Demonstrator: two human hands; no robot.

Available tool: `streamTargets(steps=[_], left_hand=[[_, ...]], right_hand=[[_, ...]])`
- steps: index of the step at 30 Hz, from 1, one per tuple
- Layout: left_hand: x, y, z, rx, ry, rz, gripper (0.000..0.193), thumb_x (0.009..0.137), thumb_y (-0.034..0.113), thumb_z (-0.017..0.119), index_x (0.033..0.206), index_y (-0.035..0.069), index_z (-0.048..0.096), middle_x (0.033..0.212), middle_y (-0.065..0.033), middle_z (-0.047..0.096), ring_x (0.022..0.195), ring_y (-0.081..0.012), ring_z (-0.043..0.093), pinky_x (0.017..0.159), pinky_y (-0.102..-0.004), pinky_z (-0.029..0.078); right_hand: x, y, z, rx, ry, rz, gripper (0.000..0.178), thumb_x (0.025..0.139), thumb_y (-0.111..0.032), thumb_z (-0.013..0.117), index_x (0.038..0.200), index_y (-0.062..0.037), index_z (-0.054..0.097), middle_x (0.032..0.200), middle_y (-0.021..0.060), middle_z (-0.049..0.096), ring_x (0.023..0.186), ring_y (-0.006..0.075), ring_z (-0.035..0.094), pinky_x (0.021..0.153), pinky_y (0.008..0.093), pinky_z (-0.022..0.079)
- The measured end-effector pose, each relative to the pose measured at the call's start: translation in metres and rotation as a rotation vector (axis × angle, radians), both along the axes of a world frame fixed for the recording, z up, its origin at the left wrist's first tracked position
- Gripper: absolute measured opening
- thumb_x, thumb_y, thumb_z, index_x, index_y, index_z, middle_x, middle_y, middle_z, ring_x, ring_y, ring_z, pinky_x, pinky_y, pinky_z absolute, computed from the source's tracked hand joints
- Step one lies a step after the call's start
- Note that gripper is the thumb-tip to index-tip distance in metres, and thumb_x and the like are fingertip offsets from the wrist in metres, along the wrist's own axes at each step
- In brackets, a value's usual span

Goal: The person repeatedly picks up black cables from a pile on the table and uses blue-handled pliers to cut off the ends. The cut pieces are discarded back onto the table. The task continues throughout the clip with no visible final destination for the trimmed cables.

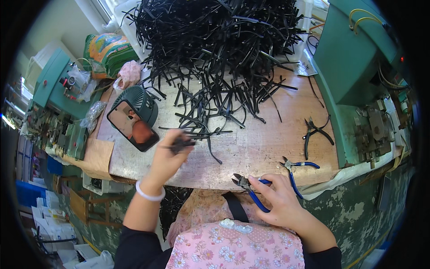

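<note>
My left hand (169,154), a white band at its wrist, is closed around a few black eyeglass temples (182,144), blurred by motion, above the near left part of the worktable. My right hand (280,195) holds diagonal cutters (242,181) with blue handles at the table's front edge. Their jaws are parted and point left, with nothing between them. Past my left hand, loose black temples (212,101) lie scattered across the wooden worktable (264,145). They run back into a big heap (215,36) of the same pieces.
Blue-handled cutters (292,167) and black-handled pliers (313,132) lie on the right. A phone (133,125) leans on a green fan (139,101) at left. Green machines (358,58) flank the table. A white bin (96,184) stands below its left edge; a pink floral apron (233,251) covers my lap.
</note>
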State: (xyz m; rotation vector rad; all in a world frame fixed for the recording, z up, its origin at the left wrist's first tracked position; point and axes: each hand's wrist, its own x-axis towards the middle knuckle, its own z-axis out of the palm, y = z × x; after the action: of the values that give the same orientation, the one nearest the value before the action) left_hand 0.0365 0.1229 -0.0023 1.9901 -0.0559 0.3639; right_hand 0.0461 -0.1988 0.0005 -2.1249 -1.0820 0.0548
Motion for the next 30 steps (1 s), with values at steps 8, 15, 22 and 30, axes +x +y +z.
streamTargets(steps=[8, 15, 22, 30], left_hand=[[0.051, -0.01, -0.037, 0.911, -0.055, -0.078, 0.032, 0.07, 0.009, 0.072, 0.099, 0.007, 0.059, 0.099, -0.0098, 0.059, 0.079, -0.032, 0.064, 0.067, -0.0402, 0.053], [0.064, -0.053, -0.018, 0.481, -0.102, 0.16, 0.021, 0.079, 0.001, 0.065, 0.1, 0.004, 0.063, 0.092, -0.0128, 0.065, 0.067, -0.0263, 0.063, 0.061, -0.0357, 0.051], [-0.006, -0.045, -0.026, -0.363, 0.222, 0.061, 0.019, 0.082, 0.001, 0.063, 0.1, 0.003, 0.056, 0.087, -0.0034, 0.063, 0.078, -0.0107, 0.057, 0.069, -0.0268, 0.048], [-0.007, -0.06, 0.004, -0.879, 0.307, -0.244, 0.038, 0.097, 0.037, 0.052, 0.073, 0.009, 0.044, 0.064, -0.0009, 0.045, 0.043, -0.0067, 0.039, 0.041, -0.0211, 0.036]], right_hand=[[-0.002, 0.002, -0.005, -0.022, -0.009, 0.044, 0.07, 0.068, -0.016, 0.076, 0.134, -0.014, 0.055, 0.111, 0.0149, 0.052, 0.096, 0.0323, 0.053, 0.084, 0.0402, 0.045], [0.0, -0.003, 0.002, 0.032, 0.076, 0.009, 0.067, 0.074, -0.02, 0.076, 0.136, -0.0148, 0.053, 0.111, 0.0145, 0.052, 0.094, 0.0311, 0.054, 0.084, 0.0395, 0.045], [0.001, -0.006, -0.001, 0.135, 0.21, 0.0, 0.071, 0.073, -0.021, 0.076, 0.139, -0.0141, 0.05, 0.113, 0.0151, 0.051, 0.1, 0.0324, 0.055, 0.086, 0.0386, 0.047], [0.003, 0.002, 0.001, 0.052, 0.116, 0.017, 0.067, 0.074, -0.023, 0.075, 0.137, -0.0175, 0.052, 0.114, 0.0149, 0.052, 0.1, 0.0326, 0.054, 0.085, 0.039, 0.046]])
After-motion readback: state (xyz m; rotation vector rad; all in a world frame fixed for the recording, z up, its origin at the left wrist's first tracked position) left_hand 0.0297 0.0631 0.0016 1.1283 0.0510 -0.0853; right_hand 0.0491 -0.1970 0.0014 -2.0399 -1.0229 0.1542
